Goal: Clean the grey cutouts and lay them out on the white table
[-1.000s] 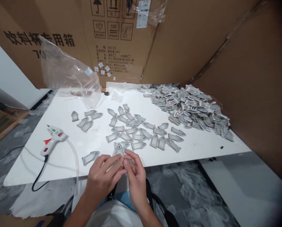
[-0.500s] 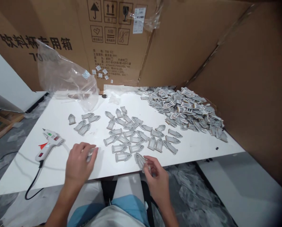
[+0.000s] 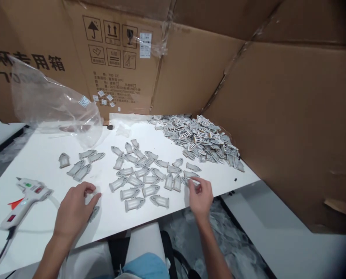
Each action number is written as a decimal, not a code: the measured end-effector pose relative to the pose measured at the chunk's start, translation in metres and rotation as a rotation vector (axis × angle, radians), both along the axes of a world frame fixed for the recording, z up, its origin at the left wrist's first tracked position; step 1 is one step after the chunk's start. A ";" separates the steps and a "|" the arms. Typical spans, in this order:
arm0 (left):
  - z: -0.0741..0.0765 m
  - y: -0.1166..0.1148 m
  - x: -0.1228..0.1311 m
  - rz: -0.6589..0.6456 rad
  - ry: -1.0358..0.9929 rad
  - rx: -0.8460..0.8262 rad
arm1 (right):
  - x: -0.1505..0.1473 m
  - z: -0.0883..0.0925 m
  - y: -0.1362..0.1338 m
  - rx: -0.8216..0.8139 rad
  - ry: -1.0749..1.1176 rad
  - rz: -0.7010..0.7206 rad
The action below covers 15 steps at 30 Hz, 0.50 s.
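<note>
Several flat grey fish-shaped pieces (image 3: 145,180) lie spread in rows on a white table (image 3: 45,162). My left hand (image 3: 74,211) rests on the table near its front edge, fingers curled over one grey piece (image 3: 93,214) that sticks out under the palm. My right hand (image 3: 201,194) is at the right end of the rows, where thumb and forefinger pinch a grey piece (image 3: 189,180) lying on the table. Another grey piece (image 3: 159,200) lies alone between the hands.
A big heap of the same pieces (image 3: 198,137) sits at the back right against cardboard walls (image 3: 277,124). A white glue gun (image 3: 24,195) with its cord lies at the left. A clear plastic bag (image 3: 53,104) stands at the back left.
The two hands have parted. The right hand set its piece down in the front row and reached right to another. The left hand went left onto a piece. The view swung right.
</note>
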<state>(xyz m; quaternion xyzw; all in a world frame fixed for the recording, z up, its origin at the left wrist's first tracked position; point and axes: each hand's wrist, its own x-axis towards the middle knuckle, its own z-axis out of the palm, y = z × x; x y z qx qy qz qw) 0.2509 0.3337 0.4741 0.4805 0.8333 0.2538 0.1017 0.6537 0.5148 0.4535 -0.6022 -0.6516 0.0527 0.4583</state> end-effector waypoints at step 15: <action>0.022 -0.051 0.031 0.281 -0.121 0.340 | 0.013 0.020 0.163 -0.108 -0.135 0.063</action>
